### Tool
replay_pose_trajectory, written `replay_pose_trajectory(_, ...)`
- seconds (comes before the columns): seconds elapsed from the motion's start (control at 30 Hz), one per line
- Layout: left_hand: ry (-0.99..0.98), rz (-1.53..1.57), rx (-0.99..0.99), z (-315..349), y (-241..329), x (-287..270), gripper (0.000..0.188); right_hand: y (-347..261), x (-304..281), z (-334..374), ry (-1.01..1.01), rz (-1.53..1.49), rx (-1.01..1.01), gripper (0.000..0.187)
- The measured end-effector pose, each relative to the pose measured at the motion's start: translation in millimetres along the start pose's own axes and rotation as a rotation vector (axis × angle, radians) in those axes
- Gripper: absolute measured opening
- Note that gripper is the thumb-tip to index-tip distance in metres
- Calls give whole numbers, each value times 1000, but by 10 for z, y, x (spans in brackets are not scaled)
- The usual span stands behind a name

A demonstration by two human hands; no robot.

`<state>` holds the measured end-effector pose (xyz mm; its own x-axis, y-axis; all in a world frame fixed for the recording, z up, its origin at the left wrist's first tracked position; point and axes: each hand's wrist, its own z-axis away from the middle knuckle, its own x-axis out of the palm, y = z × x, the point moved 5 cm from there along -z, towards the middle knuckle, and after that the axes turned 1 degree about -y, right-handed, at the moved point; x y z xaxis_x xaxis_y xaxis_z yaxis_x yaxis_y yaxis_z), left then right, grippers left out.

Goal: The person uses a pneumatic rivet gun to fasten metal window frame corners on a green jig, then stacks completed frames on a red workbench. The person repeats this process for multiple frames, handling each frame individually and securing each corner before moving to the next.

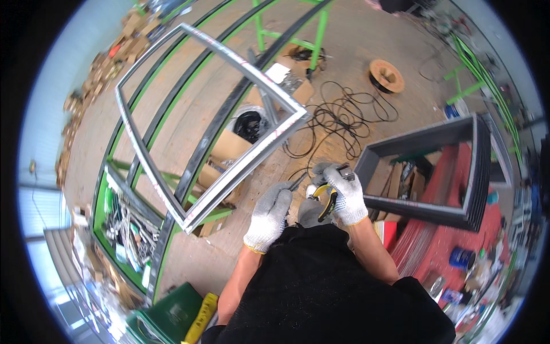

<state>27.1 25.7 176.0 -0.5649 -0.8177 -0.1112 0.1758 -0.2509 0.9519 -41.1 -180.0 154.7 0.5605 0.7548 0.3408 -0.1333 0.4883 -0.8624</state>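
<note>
Yellow-handled tool (328,205), dark-gripped, sits in my right hand, low and close in front of my body. Around it, from the biggest down: the silver-edged frame (244,165) rests on the green stand (191,199) ahead and to my left; the deep dark frame (418,207) stands ahead and to my right. Between them, on the floor past my hands, sprawl loops of black cord (350,124).

My right hand (345,196), gloved, is curled around the tool, so it is the nearer one; the tool hangs on its inner side, facing my left. The handle's long axis slants, its lower end toward me and a little left, its upper end away and right.

My left hand (269,215), gloved too, is closed beside it, a gap between, pinching a thin dark piece (297,183) that points away and rightward. Whether that joins the cord, I cannot tell.

Smallest is a metal bit (346,171) at my right fingertips; I cannot tell if it belongs to the tool.
</note>
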Motion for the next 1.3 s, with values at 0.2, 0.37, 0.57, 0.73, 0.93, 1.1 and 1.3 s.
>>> replay_pose_trajectory(0.2,259,435,-68,-216,42,-4,24,-139,304,-621,-419,374,-13,23)
replay_pose_trajectory(0.37,482,630,15,-619,233,234,22,-217,508,-1052,-933,249,252,35)
replay_pose_trajectory(0.57,779,511,-34,-873,265,514,20,-539,346,-1575,-1282,692,391,28)
replay_pose_trajectory(0.73,1199,436,-237,-611,-91,492,26,-790,219,-2104,-1409,1167,349,25)
replay_pose_trajectory(0.93,1438,623,-176,-652,-503,535,21,-1148,200,-2746,-1387,1531,156,25)
replay_pose_trajectory(1.1,1596,769,-69,-886,-662,473,19,-1315,215,-2943,-1272,1496,47,19)
replay_pose_trajectory(1.3,1697,786,-25,-1006,-748,494,26,-1325,169,-3013,-1247,1470,-35,32)
